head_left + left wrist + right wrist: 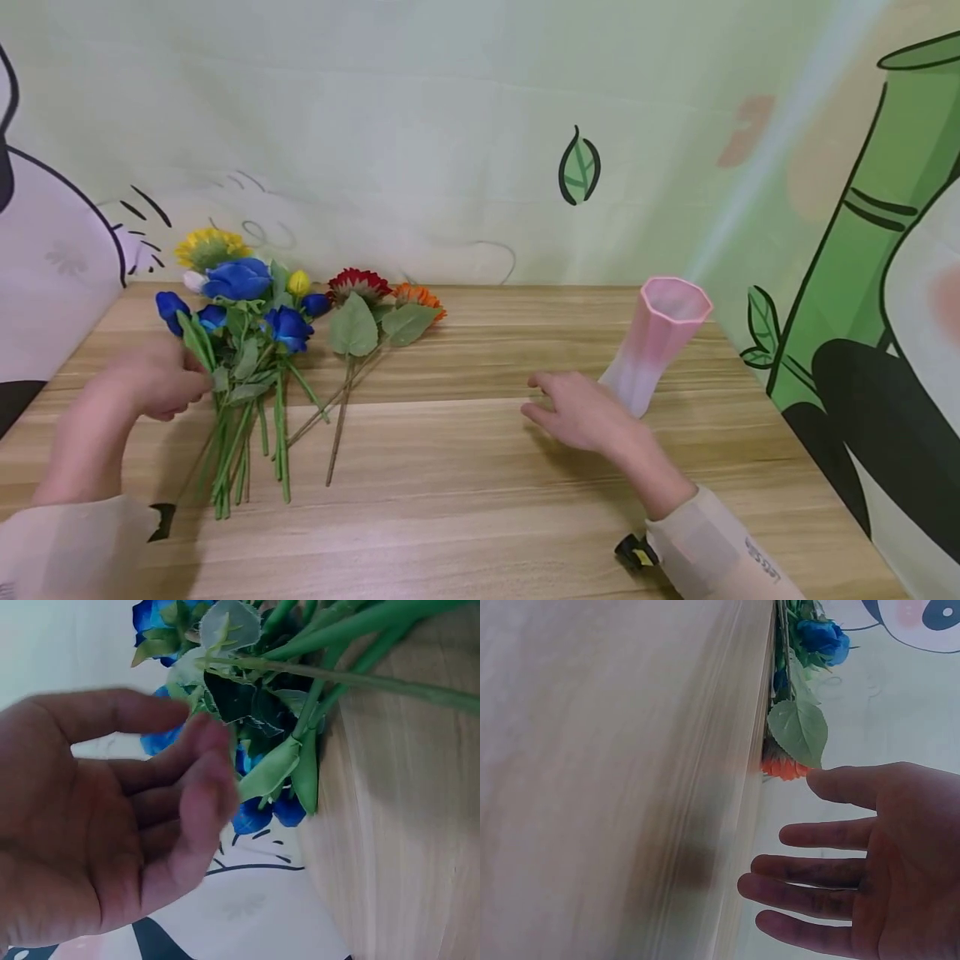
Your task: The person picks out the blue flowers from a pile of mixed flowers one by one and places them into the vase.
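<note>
A bunch of artificial flowers [247, 333] lies on the left of the table, with blue blooms, a yellow one and green stems. My left hand [161, 379] is at the bunch's left side, right by its leaves. In the left wrist view the left hand [142, 802] has its fingers bent loosely, thumb near the index finger, with no stem between them. My right hand [581, 408] hovers over the table just left of a pink and white vase [648, 350], which leans in the head view. In the right wrist view the right hand's fingers [810, 896] are spread and hold nothing.
A dark red flower [360, 286] and an orange flower [420, 298] lie right of the bunch, stems toward the front. The wooden table [465, 483] runs back to a printed cloth backdrop [450, 150]. A small black device [633, 552] sits at the right cuff.
</note>
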`<state>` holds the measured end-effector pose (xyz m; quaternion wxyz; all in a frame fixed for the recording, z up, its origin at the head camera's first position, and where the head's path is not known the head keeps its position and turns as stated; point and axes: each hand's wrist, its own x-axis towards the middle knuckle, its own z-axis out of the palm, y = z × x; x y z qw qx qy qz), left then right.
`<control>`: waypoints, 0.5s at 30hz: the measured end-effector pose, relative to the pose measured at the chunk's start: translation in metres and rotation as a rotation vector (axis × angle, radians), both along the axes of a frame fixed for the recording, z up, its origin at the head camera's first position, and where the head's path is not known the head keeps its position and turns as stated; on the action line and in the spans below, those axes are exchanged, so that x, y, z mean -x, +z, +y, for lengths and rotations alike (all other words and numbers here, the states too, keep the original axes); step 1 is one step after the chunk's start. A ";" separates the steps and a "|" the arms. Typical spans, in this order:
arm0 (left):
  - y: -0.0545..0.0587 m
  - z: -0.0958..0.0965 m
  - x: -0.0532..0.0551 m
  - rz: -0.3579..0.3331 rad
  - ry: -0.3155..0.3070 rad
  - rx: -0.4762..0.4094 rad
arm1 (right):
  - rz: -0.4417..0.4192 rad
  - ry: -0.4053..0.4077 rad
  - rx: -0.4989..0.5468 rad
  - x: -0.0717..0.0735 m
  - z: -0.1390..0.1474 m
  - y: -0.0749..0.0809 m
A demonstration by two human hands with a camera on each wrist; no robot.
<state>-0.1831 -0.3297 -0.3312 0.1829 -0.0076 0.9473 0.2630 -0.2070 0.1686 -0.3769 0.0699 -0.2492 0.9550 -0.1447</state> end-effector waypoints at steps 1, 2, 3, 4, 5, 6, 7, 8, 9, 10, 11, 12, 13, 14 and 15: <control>0.000 0.001 0.000 -0.049 -0.015 -0.024 | -0.001 -0.001 -0.001 0.000 0.000 0.000; -0.001 0.003 -0.001 -0.094 -0.023 -0.052 | -0.002 -0.003 -0.002 0.000 0.000 0.000; -0.002 0.004 -0.001 -0.132 -0.024 -0.077 | -0.001 -0.002 -0.004 0.000 0.000 0.000; -0.003 0.004 -0.001 -0.162 -0.025 -0.088 | -0.001 -0.001 -0.004 0.000 0.000 0.001; -0.004 0.005 -0.001 -0.180 -0.028 -0.094 | 0.000 -0.001 -0.004 0.000 0.000 0.001; -0.006 0.005 -0.001 -0.196 -0.035 -0.091 | -0.001 -0.001 -0.005 0.000 0.000 0.001; -0.007 0.005 -0.001 -0.208 -0.042 -0.091 | -0.001 -0.002 -0.006 0.000 0.000 0.002; -0.009 0.005 -0.001 -0.216 -0.049 -0.089 | 0.001 0.000 -0.007 0.000 0.000 0.002; -0.011 0.005 -0.001 -0.218 -0.056 -0.085 | 0.003 0.001 -0.007 -0.001 0.000 0.002; -0.012 0.005 -0.001 -0.215 -0.068 -0.083 | 0.003 0.001 -0.008 -0.001 0.000 0.003; -0.014 0.005 -0.001 -0.212 -0.076 -0.080 | 0.004 0.002 -0.009 -0.001 0.000 0.003; -0.016 0.005 -0.001 -0.205 -0.086 -0.077 | 0.005 0.003 -0.009 -0.001 0.000 0.003; -0.017 0.006 -0.001 -0.195 -0.092 -0.070 | 0.004 0.004 -0.008 -0.001 0.001 0.003; -0.018 0.006 -0.001 -0.182 -0.099 -0.066 | 0.004 0.007 -0.008 -0.001 0.001 0.003; -0.019 0.006 -0.001 -0.171 -0.105 -0.060 | 0.002 0.006 -0.007 -0.001 0.001 0.003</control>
